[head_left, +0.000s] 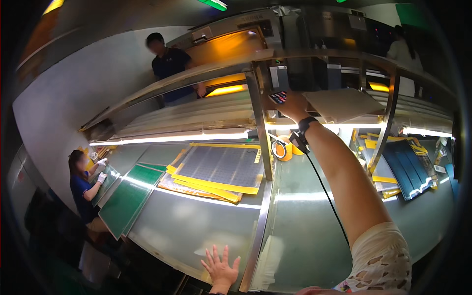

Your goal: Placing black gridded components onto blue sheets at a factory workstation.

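My right arm stretches forward up to the shelf above the work table, and my right hand [294, 106] is closed on a smartphone [278, 97] with a lit screen of coloured icons. Its fingers are partly hidden around the phone. A dark band circles that wrist, with a small black device [298, 141] and a black cable below it. My left hand [221, 268] lies palm down, fingers spread, near the front edge of the glass-like table top [196, 221]; it holds nothing.
Yellow-edged dark sheets [221, 167] and green panels [129, 196] lie on the left, dark blue panels [407, 167] on the right. Tape rolls [282, 148] sit by the shelf post [261, 123]. A gloved co-worker [83, 189] handles a panel at left; two other people stand beyond the shelf.
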Available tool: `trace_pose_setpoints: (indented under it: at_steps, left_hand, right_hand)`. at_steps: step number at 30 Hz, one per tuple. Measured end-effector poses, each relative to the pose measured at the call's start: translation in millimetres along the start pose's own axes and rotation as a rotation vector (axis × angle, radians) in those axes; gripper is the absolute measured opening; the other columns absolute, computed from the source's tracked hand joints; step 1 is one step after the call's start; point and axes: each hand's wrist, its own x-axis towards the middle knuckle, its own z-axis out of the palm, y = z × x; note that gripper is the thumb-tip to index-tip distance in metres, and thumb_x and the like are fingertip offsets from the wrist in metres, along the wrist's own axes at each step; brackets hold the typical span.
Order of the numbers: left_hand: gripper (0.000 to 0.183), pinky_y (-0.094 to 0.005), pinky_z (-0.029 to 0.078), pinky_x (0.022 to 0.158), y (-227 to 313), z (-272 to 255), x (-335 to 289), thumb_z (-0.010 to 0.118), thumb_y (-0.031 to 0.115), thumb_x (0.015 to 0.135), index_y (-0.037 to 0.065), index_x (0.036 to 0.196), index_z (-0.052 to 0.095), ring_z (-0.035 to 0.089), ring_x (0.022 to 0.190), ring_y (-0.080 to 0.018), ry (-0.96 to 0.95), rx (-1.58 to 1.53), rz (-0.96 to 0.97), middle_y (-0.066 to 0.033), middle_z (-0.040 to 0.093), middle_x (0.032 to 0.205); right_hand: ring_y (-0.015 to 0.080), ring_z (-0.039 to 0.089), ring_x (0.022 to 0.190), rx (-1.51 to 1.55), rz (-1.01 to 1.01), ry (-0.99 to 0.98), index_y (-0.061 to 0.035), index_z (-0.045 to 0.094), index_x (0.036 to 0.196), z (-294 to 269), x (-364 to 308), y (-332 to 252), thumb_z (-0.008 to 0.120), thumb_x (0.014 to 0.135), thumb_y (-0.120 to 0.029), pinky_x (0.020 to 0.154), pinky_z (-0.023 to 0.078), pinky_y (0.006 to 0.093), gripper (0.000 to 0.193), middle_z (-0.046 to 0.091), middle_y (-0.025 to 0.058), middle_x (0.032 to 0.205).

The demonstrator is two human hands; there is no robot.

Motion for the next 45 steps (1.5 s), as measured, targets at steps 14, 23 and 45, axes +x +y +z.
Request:
trace_pose_setpoints:
  at_steps: [14, 23, 45]
  left_hand:
    - [0.064, -0.0650, 0.009, 0.108, -11, -24, 31, 0.056, 0.050, 0.084, 0.023, 0.140, 0.042, 0.013, 0.141, -0.0393, 0.023, 0.044, -0.053, -0.0150, 0.023, 0.152]
    - [0.067, -0.0628, 0.004, 0.110, -9, -25, 46, 0.024, 0.061, 0.093, 0.021, 0.146, 0.031, 0.015, 0.141, -0.0372, -0.278, 0.292, -0.064, -0.0173, 0.031, 0.149]
    - [0.050, -0.0605, 0.031, 0.097, -19, 32, -180, 0.058, 0.036, 0.087, 0.014, 0.132, 0.051, 0.034, 0.132, -0.0371, 0.412, 0.030, -0.099, -0.0130, 0.048, 0.136]
  right_hand:
    - [0.0370, 0.036, 0.128, -0.248, -0.601, 0.030, -0.0091, 0.047, 0.131, -76, -158, 6, 0.064, 0.084, -0.040, 0.102, 0.029, 0.0545, 0.059, 0.045, 0.0194, 0.132]
    - [0.0337, 0.053, 0.112, -0.058, -0.018, -0.197, -0.0039, 0.060, 0.117, -241, -410, 168, 0.066, 0.083, -0.035, 0.098, 0.040, 0.0409, 0.046, 0.060, 0.0185, 0.114]
    - [0.0370, 0.034, 0.133, -0.231, 0.214, 0.233, -0.0044, 0.048, 0.130, -222, -621, 219, 0.065, 0.080, -0.019, 0.111, 0.024, 0.0477, 0.055, 0.045, 0.0175, 0.136]
